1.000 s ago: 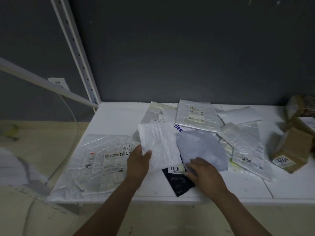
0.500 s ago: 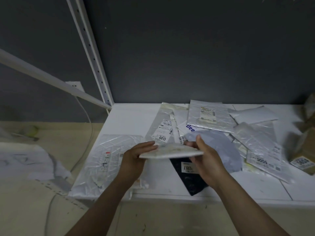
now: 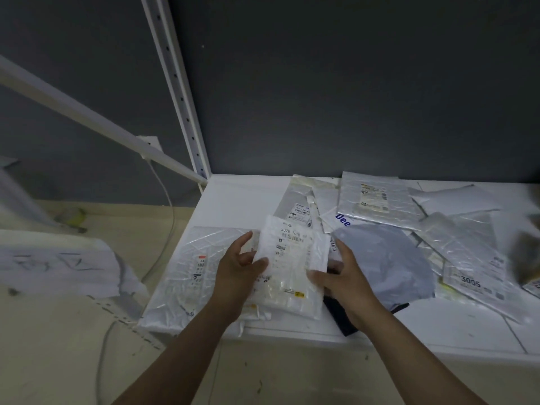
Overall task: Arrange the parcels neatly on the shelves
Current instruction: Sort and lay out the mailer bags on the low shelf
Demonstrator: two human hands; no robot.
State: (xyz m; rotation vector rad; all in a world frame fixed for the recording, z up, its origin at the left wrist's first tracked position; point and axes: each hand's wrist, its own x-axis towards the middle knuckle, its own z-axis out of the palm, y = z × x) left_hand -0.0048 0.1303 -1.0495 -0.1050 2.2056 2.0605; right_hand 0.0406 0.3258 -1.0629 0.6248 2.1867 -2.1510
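Note:
A white padded parcel (image 3: pixel 292 264) with its label facing up is between my hands, low over the white shelf (image 3: pixel 233 200). My left hand (image 3: pixel 239 270) grips its left edge with the thumb on top. My right hand (image 3: pixel 336 276) holds its right edge. Under its left side lies a large clear plastic parcel (image 3: pixel 190 270). A grey bag (image 3: pixel 388 258) and a black parcel (image 3: pixel 342 317) lie just right of it, the black one partly hidden by my right hand. Silver parcels, one marked 3005 (image 3: pixel 470 276), spread across the right of the shelf.
A white perforated upright (image 3: pixel 175 83) and a slanted rail (image 3: pixel 87 115) stand at the left against the dark wall. A cable (image 3: pixel 166 229) hangs down to the beige floor. A brown box (image 3: pixel 526 258) shows blurred at the right edge. White sheets (image 3: pixel 58 264) lie at left.
The white parcel, first label-down on the pile, was lifted edge-on between both hands and is now turned label-up, lower and further left over the clear parcel.

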